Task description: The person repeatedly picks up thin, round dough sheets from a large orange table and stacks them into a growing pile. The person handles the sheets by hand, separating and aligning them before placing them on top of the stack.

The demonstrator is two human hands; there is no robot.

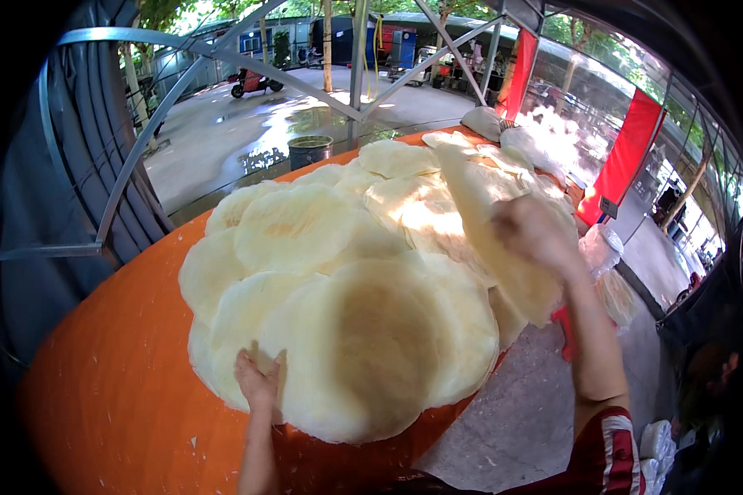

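The right hand (532, 235) grips a thin round flatbread (491, 239) by its rim and lifts it at about 2 o'clock over the spread; the sheet hangs curved and limp, so I judge it light, soft and easy to tear, best taken at the edge with the fingers spread wide. The left hand (257, 381) lies open and flat at 7 o'clock, pressing on the rim of the nearest big round (380, 346). More pale rounds (293, 227) overlap like scales across the middle. They rest on a domed orange tabletop (115, 396), dusted with pale flecks; it looks smooth, and its slope may let sheets slide. A red-handled tool (563, 326) sits at 4 o'clock by the rim. Beyond, at 12 o'clock, a metal frame (223, 58) and a wet concrete yard (248, 132).
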